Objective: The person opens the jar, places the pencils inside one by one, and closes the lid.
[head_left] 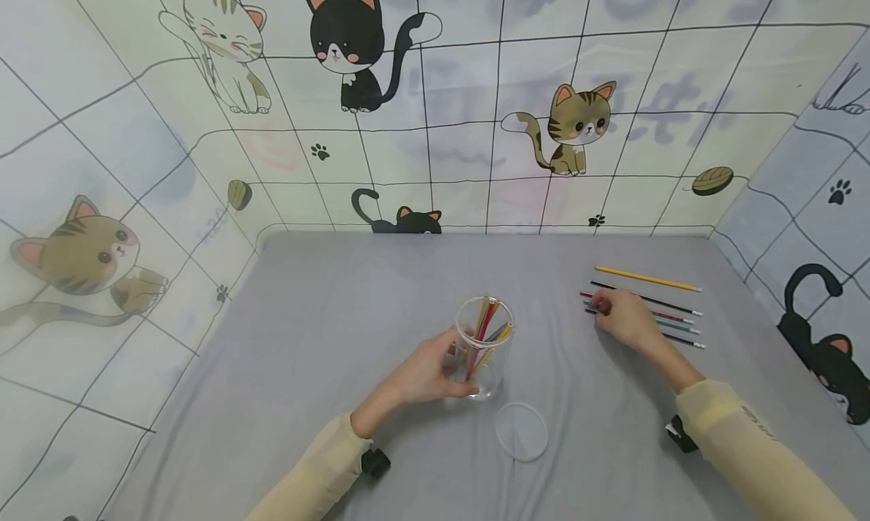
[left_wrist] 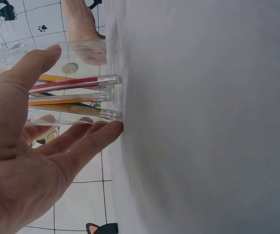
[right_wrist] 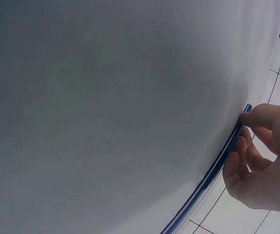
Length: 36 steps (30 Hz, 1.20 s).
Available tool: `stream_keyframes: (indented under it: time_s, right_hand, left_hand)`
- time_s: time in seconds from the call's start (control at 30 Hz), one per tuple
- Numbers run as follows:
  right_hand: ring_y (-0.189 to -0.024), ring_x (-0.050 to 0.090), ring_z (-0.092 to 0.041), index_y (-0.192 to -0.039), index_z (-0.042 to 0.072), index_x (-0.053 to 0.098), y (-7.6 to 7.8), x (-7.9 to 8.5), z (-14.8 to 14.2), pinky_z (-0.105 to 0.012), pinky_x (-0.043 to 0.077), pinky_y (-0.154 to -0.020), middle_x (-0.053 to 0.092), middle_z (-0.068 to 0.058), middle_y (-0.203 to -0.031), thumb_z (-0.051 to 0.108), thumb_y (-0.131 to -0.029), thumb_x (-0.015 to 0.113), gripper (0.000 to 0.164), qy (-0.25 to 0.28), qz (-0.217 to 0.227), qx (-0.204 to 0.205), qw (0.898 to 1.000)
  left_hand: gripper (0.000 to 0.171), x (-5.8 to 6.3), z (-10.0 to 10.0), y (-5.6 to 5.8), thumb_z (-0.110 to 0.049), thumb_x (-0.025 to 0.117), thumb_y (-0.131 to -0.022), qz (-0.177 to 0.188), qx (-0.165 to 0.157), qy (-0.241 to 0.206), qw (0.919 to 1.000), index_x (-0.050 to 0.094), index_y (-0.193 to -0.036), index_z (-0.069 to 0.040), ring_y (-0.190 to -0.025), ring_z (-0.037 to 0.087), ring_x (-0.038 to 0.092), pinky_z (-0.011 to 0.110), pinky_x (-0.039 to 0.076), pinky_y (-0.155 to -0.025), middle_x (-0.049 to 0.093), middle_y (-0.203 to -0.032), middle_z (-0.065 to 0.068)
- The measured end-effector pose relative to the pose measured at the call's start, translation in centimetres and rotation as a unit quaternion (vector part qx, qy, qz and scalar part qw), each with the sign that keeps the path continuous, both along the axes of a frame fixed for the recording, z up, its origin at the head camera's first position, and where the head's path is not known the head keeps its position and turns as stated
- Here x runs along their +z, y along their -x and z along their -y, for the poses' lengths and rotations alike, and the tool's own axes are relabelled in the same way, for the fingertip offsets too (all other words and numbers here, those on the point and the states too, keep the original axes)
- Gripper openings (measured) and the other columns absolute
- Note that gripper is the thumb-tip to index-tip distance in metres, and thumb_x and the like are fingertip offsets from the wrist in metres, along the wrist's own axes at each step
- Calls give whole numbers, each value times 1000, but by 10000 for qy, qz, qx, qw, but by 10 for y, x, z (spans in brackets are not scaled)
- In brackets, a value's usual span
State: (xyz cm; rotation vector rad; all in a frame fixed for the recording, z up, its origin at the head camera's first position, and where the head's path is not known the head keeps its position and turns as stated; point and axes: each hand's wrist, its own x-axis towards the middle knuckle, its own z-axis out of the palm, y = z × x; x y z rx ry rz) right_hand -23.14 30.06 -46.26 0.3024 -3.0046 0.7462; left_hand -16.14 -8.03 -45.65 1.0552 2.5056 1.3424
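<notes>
My left hand point(head_left: 424, 366) grips a clear cylindrical jar point(head_left: 495, 374) that stands upright on the table, thumb on one side and fingers round the other. Several pencils point(left_wrist: 71, 84) lean inside it, eraser ends at the bottom, some red and some yellow. Over to the right, my right hand point(head_left: 628, 321) reaches down at a row of pencils lying on the cloth. Its thumb and fingertips pinch a dark blue pencil point(right_wrist: 223, 158) near one end. Beside it lie a teal pencil point(head_left: 677, 327), a red one point(head_left: 671, 317) and a black one point(head_left: 669, 303), partly covered by the hand.
A yellow pencil point(head_left: 646, 278) lies farthest back in the row. In front of the jar, a clear round lid point(head_left: 522, 432) rests flat on the grey tablecloth point(head_left: 340, 302). Cat-patterned curtains point(head_left: 462, 90) enclose the table at the back and both sides.
</notes>
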Motion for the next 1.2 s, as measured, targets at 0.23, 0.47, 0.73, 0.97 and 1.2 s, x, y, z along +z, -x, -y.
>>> stream_keyframes:
  time_s: [0.23, 0.47, 0.73, 0.97, 1.2]
  right_hand:
    - [-78, 55, -28, -97, -1, 68, -1, 3, 1, -42, 46, -65, 63, -13, -86, -5, -84, 66, 13, -198, 196, -8, 9996]
    - [-74, 54, -27, -101, -3, 67, -3, 15, -1, -38, 46, -60, 62, -13, -86, -4, -85, 63, 16, -68, 131, 144, 9998]
    - [-79, 60, -28, -106, -1, 65, -6, 33, -4, -35, 47, -59, 65, -12, -88, 1, -90, 64, 16, 229, -37, 155, 9996]
    - [-90, 62, -39, -110, -4, 63, -8, 48, -5, -43, 52, -66, 65, -19, -96, 2, -92, 64, 19, 565, -29, 66, 9984]
    - [-94, 61, -40, -114, -5, 61, -13, 63, -3, -35, 51, -63, 63, -19, -99, 3, -95, 62, 21, 981, -100, -21, 9951]
  left_hand:
    - [54, 0, 0, 0, -10, 87, -75, 112, -34, -64, 9999, 53, -116, -15, -103, 17, 59, 25, 56, -81, 60, -123, -2]
    - [55, 0, -1, 0, -9, 87, -75, 119, -19, -79, 9999, 53, -118, -14, -104, 17, 59, 23, 55, -82, 60, -123, -2]
    - [58, 0, -1, 0, -11, 87, -75, 22, 39, 65, 10000, 53, -122, -13, -104, 17, 60, 22, 54, -80, 62, -119, -1]
    - [61, 0, -1, -1, -9, 87, -75, 134, 9, -10, 9999, 53, -125, -13, -104, 17, 60, 25, 56, -81, 61, -116, -1]
    - [56, 0, -1, -1, -9, 87, -75, 111, -33, -45, 9999, 53, -120, -13, -103, 18, 60, 25, 56, -81, 59, -122, 0]
